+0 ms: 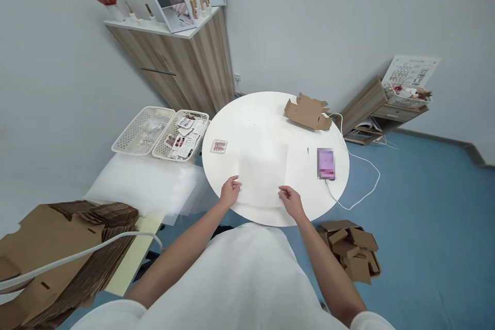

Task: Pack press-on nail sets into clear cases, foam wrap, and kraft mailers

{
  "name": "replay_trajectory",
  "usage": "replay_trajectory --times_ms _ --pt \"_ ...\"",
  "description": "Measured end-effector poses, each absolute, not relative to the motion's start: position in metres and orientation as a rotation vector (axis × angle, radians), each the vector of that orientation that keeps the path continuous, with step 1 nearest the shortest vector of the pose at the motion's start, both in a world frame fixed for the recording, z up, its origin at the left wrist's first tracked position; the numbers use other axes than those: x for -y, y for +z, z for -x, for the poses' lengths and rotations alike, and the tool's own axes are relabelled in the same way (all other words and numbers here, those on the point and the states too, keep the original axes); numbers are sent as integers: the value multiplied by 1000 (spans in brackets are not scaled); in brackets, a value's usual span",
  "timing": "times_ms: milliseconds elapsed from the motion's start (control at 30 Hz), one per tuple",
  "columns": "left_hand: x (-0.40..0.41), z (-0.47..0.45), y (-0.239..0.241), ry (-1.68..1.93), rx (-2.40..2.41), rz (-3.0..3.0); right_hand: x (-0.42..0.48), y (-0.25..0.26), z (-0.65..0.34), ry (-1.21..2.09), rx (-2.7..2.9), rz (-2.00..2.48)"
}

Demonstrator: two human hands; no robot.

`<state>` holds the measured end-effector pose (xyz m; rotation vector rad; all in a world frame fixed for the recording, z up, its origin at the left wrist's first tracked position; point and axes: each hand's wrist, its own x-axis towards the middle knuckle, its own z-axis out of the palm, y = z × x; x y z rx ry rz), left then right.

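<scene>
A thin, translucent white sheet (264, 172) lies on the round white table, hard to tell from the tabletop. At its left edge my left hand (230, 191) is closed, thumb and fingers pinching the sheet near the front corner. My right hand (292, 201) pinches it likewise near the right front corner. Left of the sheet is a small clear pack of reddish press-on nails (219, 146), touched by neither hand. An unfolded brown cardboard box (308, 112) sits at the table's back right.
A phone (326, 164) with a white cable lies on the table (251, 108) at right. Two white baskets (133, 136) stand left, above stacked white sheets (143, 180) and flat cardboard (58, 247). Small brown boxes (353, 252) are piled on the floor, lower right.
</scene>
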<state>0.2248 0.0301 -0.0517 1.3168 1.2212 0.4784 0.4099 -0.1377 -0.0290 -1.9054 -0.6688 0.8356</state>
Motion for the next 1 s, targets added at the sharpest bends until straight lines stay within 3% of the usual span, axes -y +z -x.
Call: replay_trajectory --times_ms 333,633,767,1000 --pt "-19 -249 -54 376 -1373 -1492 155 -56 -437 895 704 2084" --pt "-19 -257 -57 275 -1421 -1748 154 -66 -440 685 983 2335" --pt "-12 -254 -50 233 -1294 -2000 154 -64 -433 504 1216 2400" --pt "1 -256 -49 -54 -1072 -2208 143 -68 -424 565 1504 2367"
